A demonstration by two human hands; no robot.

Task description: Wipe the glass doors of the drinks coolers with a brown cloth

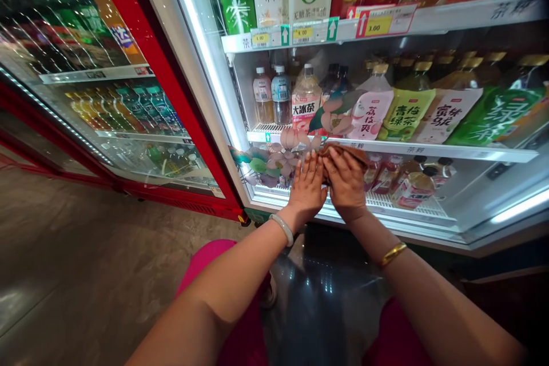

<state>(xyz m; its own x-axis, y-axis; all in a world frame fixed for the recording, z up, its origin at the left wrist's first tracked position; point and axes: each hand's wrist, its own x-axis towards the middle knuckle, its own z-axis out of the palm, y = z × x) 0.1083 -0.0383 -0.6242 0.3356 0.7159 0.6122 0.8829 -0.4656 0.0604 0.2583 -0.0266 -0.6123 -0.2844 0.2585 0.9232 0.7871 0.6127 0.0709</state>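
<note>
The left hand (pixel 307 183) and the right hand (pixel 344 182) are side by side, palms down, at the clear front of a lit drinks cooler (pixel 429 152), the right with fingers spread over a brown cloth (pixel 358 155) and the left touching its near edge. The cloth lies bunched beneath the right hand (beside a flower decal (pixel 281 163)), in front of the shelf edge, with bottles (pixel 414 187) visible to its right on the lower rack.

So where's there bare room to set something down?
The floor between the red cooler and magenta left trouser leg looks bare. Crowded: the bottle-lined middle shelf, and the brown cloth under left hand and right hand.
</note>
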